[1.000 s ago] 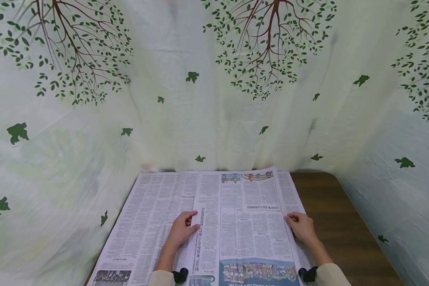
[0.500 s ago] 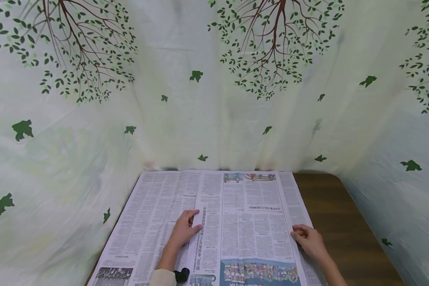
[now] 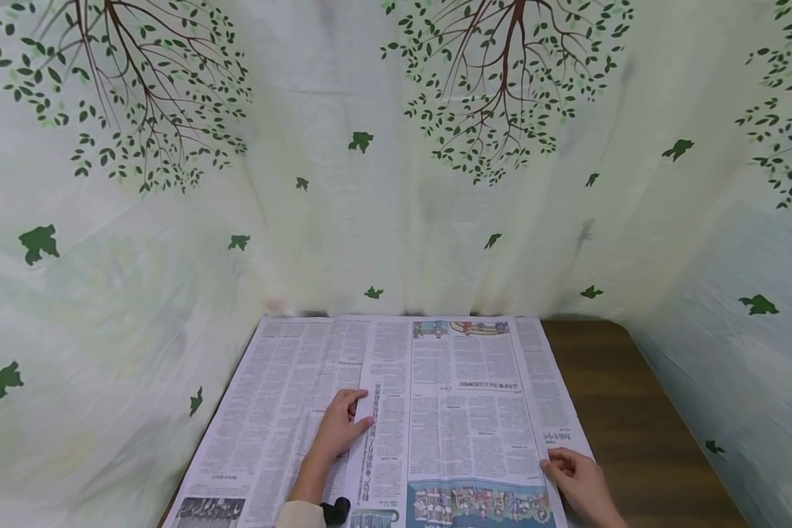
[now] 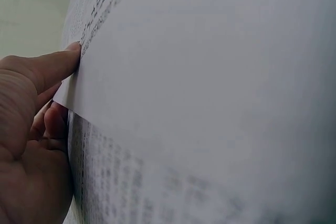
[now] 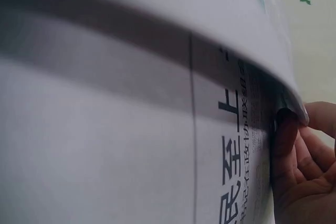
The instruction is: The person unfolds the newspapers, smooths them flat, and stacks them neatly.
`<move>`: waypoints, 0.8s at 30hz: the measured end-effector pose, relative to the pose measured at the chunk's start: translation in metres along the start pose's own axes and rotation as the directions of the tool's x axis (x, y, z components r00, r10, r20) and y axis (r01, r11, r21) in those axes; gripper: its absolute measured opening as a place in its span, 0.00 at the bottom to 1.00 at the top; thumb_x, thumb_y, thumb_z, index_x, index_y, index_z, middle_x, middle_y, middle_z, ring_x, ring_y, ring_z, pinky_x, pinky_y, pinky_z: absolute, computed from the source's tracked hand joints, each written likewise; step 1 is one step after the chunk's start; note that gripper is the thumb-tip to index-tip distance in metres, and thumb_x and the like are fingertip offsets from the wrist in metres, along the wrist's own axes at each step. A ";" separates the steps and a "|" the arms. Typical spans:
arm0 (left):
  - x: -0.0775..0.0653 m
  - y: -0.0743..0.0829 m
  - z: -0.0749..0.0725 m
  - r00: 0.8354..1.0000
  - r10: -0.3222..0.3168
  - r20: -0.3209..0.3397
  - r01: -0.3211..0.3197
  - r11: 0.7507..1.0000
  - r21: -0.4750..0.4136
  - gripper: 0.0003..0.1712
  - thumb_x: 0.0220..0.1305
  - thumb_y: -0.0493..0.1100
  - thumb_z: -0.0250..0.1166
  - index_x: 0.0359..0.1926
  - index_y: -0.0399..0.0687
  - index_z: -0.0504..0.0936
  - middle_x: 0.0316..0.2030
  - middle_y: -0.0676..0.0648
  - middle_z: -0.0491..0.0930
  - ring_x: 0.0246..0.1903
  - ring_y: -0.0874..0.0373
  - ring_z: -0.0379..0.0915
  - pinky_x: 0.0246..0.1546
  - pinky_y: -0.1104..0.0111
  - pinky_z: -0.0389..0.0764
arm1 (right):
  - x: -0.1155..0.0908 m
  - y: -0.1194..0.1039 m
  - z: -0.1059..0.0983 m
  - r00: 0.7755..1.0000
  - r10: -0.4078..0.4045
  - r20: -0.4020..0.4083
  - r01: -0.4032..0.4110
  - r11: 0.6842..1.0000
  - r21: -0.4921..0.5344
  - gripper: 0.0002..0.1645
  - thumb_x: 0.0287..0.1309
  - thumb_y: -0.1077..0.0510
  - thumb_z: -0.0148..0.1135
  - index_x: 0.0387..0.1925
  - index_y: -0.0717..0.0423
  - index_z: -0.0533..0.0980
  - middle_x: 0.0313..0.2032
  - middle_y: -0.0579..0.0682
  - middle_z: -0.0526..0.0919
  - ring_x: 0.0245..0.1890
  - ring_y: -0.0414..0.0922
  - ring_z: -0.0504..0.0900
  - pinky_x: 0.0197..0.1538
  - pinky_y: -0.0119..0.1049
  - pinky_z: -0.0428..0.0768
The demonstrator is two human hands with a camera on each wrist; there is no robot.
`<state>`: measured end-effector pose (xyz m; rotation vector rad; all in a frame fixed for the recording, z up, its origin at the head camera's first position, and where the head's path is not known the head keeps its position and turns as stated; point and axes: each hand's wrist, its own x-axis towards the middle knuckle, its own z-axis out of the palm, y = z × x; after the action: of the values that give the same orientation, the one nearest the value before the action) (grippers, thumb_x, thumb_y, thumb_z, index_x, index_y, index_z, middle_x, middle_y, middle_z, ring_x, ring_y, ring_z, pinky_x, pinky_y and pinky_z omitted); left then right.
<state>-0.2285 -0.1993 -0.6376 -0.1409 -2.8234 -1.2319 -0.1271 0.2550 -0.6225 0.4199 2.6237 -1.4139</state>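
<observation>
A newspaper (image 3: pixel 468 429) with coloured cartoon strips lies over a wider spread of newspaper (image 3: pixel 280 400) on the table. At its left edge my left hand (image 3: pixel 336 427) pinches the paper. The left wrist view shows that thumb (image 4: pixel 58 69) on top and fingertips tucked beneath the lifted edge. My right hand (image 3: pixel 577 480) holds the right edge, low down near the blue printed panel. Seen from the right wrist, the raised edge (image 5: pixel 252 56) sits between thumb and fingers, with large printed characters on the sheet below.
The brown wooden table top (image 3: pixel 623 411) shows to the right of the papers. A pale curtain (image 3: pixel 435 242) with printed trees and leaves hangs behind and along both sides. A black wrist device (image 3: pixel 336 511) sits by the left sleeve (image 3: pixel 300 515).
My right hand has slid down the right edge toward me, and its sleeve has left the head view. The top newspaper's raised far right corner now lies flat. The left hand stays in place.
</observation>
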 end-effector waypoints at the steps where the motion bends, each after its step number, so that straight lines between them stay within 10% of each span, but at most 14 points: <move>1: -0.001 0.000 0.001 1.000 0.004 -0.006 -0.004 1.000 0.005 0.35 0.55 0.41 0.79 0.65 0.44 0.79 0.49 0.46 0.75 0.37 0.60 0.65 0.37 0.72 0.66 | -0.001 0.000 0.000 1.000 0.005 0.001 -0.005 1.000 0.000 0.22 0.63 0.54 0.70 0.51 0.68 0.82 0.33 0.48 0.88 0.30 0.40 0.82 0.34 0.30 0.78; 24: -0.017 0.037 0.022 0.995 0.097 -0.002 -0.096 0.990 0.105 0.14 0.64 0.34 0.68 0.49 0.49 0.89 0.53 0.47 0.82 0.56 0.47 0.76 0.58 0.49 0.78 | 0.013 -0.013 -0.002 1.000 0.008 -0.007 -0.008 1.000 0.018 0.23 0.69 0.56 0.64 0.56 0.70 0.80 0.39 0.53 0.89 0.34 0.39 0.81 0.35 0.31 0.79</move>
<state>-0.2084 -0.1591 -0.6265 -0.2633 -2.8301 -1.0608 -0.1430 0.2517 -0.6141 0.4378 2.6143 -1.4371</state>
